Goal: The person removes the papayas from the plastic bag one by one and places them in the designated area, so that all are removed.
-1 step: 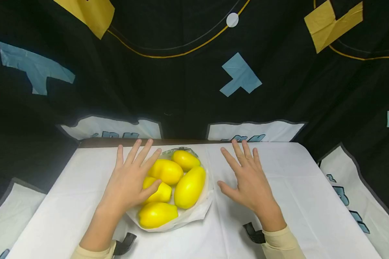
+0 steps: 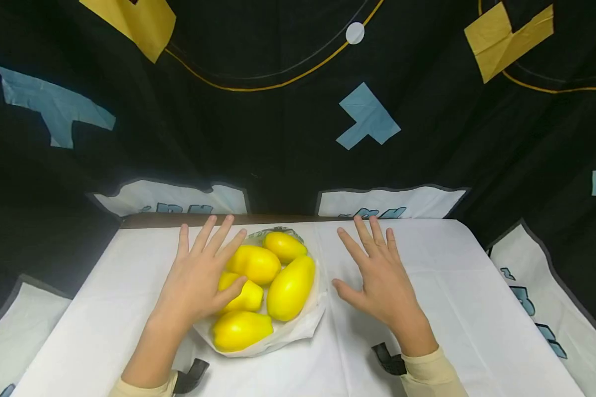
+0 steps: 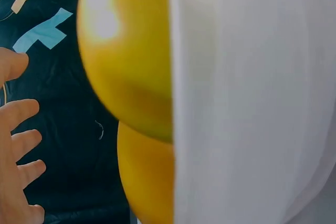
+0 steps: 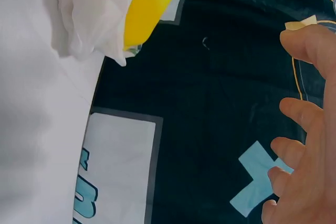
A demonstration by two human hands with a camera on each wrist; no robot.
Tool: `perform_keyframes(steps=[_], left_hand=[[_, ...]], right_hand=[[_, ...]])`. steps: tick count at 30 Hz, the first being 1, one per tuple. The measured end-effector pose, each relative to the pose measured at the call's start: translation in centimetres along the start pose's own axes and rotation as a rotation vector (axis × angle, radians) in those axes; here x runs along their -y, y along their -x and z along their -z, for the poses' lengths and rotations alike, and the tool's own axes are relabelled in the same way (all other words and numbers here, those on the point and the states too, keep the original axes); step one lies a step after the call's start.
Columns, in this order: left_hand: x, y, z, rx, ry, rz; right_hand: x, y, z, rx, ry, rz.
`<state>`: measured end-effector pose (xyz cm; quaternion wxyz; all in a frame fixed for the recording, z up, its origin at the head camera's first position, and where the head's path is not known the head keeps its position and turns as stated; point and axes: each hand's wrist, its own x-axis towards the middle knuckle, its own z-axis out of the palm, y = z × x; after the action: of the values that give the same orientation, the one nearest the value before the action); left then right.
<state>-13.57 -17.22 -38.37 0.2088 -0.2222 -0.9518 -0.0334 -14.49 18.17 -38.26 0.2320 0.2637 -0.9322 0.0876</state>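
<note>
creased, thin white bag, plastic by the look (image 2: 303, 326), sits mouth up on the white-cloth-covered bench (image 2: 477, 309), slightly left of centre, its back reaching near the far edge; it lies just rightward of and under the left grip (image 2: 193, 284), the nearer one, and leftward of the right grip (image 2: 381, 281), set apart from it. both grips wide open, fingers splayed, backs up, holding nothing. inside the bag, five smooth, glossy yellow oval fruits (image 2: 291, 288) huddle together, the rightmost and longest slanting its long axis from near-left to far-right.
</note>
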Motion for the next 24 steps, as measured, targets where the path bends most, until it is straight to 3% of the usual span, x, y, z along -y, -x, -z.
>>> perform_keyframes(steps=[8,16,20,24], left_hand=[[0.8,0.1,-0.4,0.001,0.113,0.057],[3.2,0.0,-2.9,0.068,0.475,0.3],[4.3,1.0,-4.3,0.129,0.595,0.365],[5.0,2.2,-5.2,0.204,0.697,0.399]], right_hand=[[0.5,-0.2,-0.5,-0.001,-0.013,0.003],[0.4,-1.2,-0.8,-0.042,-0.066,-0.033],[0.6,-1.6,-0.9,-0.039,-0.173,-0.073],[1.9,-1.7,-1.2,0.021,-0.322,-0.164]])
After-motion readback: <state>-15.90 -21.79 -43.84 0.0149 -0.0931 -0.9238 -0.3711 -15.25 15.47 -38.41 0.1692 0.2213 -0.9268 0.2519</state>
